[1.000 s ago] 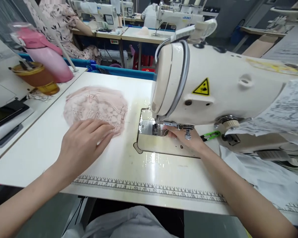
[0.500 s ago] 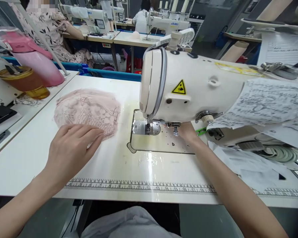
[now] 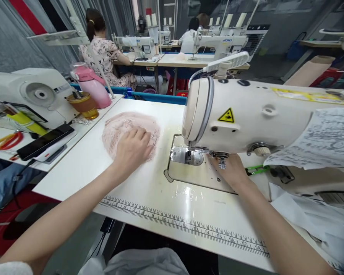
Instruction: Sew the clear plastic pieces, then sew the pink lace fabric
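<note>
My left hand [image 3: 132,149] lies on a stack of pale pink lace pieces [image 3: 123,126] on the white sewing table [image 3: 149,191], its fingers curled down onto the fabric's near right edge. My right hand [image 3: 231,170] rests on the bed of the white sewing machine [image 3: 246,114], just right of the needle and presser foot [image 3: 192,154]. Its fingers are tucked under the machine arm and hidden. A green thread snipper [image 3: 256,169] lies just beyond that hand.
A pink bottle [image 3: 93,86] and an amber cup [image 3: 84,105] stand at the back left beside another machine [image 3: 31,91]. A phone [image 3: 44,139] lies on the left table. Printed papers [image 3: 326,139] hang over the machine arm. Other people sew at the back.
My left hand slid forward from the lace's near edge onto the pile and its fingers curled down. My head lifted and turned left. The right hand stayed at the needle plate.
</note>
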`<state>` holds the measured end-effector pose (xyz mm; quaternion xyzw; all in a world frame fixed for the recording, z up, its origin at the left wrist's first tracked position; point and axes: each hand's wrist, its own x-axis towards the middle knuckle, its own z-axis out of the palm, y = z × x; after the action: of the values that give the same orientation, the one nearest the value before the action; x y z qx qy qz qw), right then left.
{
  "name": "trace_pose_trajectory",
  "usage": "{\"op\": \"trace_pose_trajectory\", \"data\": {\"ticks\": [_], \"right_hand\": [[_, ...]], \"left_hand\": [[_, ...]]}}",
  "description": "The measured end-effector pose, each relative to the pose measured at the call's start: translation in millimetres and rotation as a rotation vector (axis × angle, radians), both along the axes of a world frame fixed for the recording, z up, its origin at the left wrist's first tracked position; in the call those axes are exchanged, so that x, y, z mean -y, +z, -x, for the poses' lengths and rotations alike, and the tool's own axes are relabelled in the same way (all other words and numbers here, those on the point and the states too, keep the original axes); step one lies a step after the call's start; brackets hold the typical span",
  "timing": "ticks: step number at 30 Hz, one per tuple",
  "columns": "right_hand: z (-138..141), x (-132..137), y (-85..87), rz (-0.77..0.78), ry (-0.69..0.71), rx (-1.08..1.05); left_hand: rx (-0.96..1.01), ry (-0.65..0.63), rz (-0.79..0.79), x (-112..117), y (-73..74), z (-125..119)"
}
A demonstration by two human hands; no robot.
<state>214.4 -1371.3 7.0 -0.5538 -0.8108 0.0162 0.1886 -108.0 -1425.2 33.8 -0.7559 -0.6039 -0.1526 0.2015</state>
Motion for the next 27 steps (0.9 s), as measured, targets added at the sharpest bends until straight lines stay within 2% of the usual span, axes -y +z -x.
{"op": "trace_pose_trajectory", "data": {"ticks": [3,6,11,15,18,23,27], "right_hand": [[2.8,4.1,1.7,0.007,-0.062,0.124],[7.2,6.0,7.4,0.025,-0.105,0.223],[16.0,8.2,19.8,0.063,-0.127,0.310],[20.0,11.6,26.7,0.086,-0.137,0.338],[21.1,13.5,29.2,0.098,-0.139,0.335],[21.3,13.4,29.2,0.103,-0.153,0.322],[19.7,11.0,27.7,0.106,-0.144,0.325]], "left_hand": [[0.016,0.037,-0.010,-6.4,-10.5,-8.1],[0.073,0.062,-0.006,-6.7,-13.4,-8.1],[0.232,0.079,0.012,-0.5,0.2,-2.1],[0.345,0.029,0.023,3.9,7.2,2.7],[0.390,0.006,-0.045,4.1,-2.4,7.2],[0.442,-0.025,-0.129,-4.9,-31.3,24.3],[0.499,-0.079,-0.114,-19.3,-39.0,46.4]]}}
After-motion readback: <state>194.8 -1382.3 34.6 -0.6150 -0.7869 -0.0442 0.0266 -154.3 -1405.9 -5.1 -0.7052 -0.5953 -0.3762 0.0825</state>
